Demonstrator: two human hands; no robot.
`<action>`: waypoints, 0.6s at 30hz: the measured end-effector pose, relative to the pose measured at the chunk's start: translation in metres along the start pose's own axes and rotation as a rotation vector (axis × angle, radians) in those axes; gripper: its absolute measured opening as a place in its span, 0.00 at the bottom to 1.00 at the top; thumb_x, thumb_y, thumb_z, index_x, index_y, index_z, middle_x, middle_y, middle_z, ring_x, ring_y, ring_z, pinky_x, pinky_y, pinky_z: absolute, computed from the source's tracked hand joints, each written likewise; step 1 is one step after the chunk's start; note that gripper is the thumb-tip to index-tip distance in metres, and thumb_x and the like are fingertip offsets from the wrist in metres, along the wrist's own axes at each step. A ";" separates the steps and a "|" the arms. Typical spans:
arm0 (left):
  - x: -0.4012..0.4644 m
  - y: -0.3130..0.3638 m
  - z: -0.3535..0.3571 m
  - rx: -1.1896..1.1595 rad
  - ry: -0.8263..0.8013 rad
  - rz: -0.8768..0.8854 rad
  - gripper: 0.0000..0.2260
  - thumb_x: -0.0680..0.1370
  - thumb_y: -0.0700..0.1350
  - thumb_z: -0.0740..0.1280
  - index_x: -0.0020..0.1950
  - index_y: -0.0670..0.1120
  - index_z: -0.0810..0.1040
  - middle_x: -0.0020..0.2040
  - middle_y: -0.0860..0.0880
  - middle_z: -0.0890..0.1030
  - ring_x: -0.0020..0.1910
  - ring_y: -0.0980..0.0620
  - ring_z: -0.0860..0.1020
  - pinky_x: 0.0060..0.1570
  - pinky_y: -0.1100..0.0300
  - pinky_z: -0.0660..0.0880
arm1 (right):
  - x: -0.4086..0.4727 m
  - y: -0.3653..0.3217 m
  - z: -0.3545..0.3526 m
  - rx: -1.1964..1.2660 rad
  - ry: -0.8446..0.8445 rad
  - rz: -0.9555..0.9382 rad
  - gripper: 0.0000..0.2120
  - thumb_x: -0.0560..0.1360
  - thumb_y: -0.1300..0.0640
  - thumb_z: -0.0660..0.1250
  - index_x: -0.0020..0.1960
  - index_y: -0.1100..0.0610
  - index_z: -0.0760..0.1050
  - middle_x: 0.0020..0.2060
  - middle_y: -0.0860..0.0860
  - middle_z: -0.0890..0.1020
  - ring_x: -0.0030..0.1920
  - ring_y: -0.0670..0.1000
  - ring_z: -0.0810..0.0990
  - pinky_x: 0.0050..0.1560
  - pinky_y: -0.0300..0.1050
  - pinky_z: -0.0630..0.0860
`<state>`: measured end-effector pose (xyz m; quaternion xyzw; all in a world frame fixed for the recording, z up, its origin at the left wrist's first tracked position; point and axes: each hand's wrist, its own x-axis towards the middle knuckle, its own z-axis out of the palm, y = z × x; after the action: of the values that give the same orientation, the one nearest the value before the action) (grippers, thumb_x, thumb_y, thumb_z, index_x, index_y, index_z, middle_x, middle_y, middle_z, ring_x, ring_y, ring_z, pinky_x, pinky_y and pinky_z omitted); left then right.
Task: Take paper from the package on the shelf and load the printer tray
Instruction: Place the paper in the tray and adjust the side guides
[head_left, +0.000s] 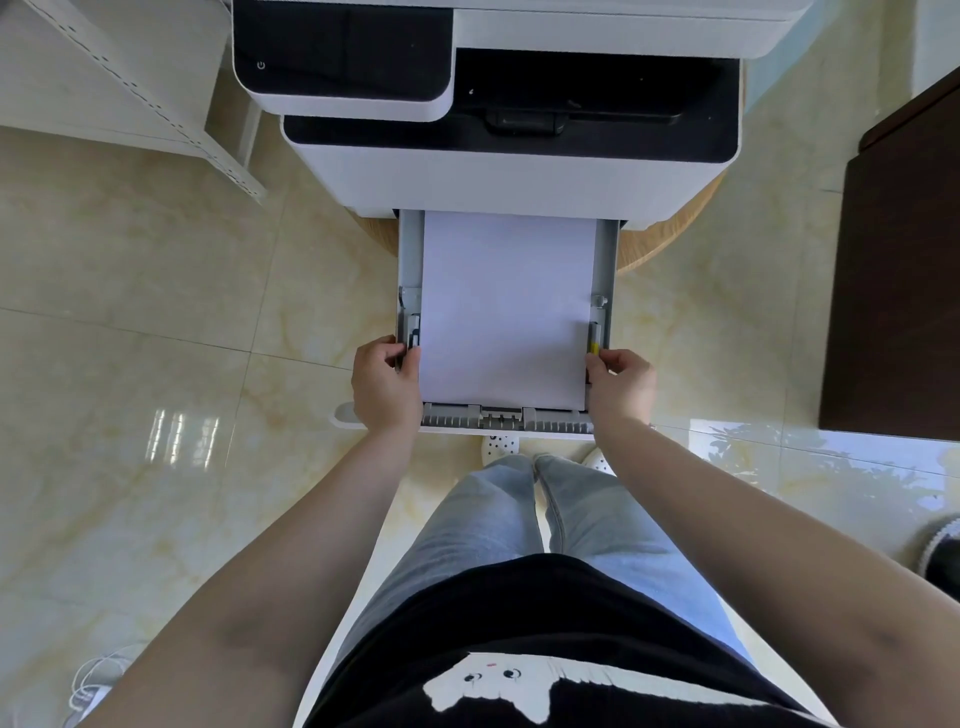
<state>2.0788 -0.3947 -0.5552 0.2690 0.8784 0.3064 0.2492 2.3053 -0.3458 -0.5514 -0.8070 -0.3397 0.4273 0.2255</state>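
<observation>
While paper lies in the tray, left hand and right hand fingers clamped on its side guides

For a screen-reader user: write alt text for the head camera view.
Seen from above, a person's left hand and right hand grip the sides of a pulled-out printer tray holding a flat stack of white paper. The white-and-black printer sits above, over a glossy tiled floor.

power symbol on printer control panel, no readable words
</observation>
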 end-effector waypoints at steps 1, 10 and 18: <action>0.001 0.000 0.000 0.009 -0.003 0.000 0.08 0.75 0.44 0.69 0.51 0.41 0.80 0.57 0.46 0.81 0.51 0.47 0.80 0.44 0.61 0.68 | 0.001 0.000 0.000 0.004 -0.005 0.004 0.04 0.74 0.54 0.66 0.46 0.54 0.77 0.35 0.42 0.78 0.36 0.52 0.78 0.45 0.50 0.75; 0.002 -0.001 -0.002 -0.017 -0.003 -0.010 0.07 0.75 0.43 0.70 0.50 0.41 0.80 0.57 0.46 0.81 0.51 0.47 0.81 0.46 0.61 0.70 | 0.003 -0.002 -0.003 -0.015 -0.005 0.014 0.07 0.74 0.54 0.67 0.46 0.58 0.78 0.35 0.49 0.79 0.35 0.52 0.77 0.38 0.46 0.74; 0.006 -0.004 -0.006 -0.028 -0.044 0.027 0.09 0.74 0.45 0.72 0.47 0.39 0.83 0.55 0.46 0.82 0.46 0.52 0.79 0.43 0.71 0.67 | 0.004 -0.002 -0.006 0.018 -0.019 0.004 0.08 0.74 0.53 0.68 0.43 0.58 0.77 0.32 0.49 0.78 0.31 0.48 0.73 0.31 0.40 0.69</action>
<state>2.0690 -0.3963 -0.5554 0.2841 0.8647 0.3158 0.2681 2.3112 -0.3418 -0.5494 -0.8016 -0.3364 0.4383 0.2286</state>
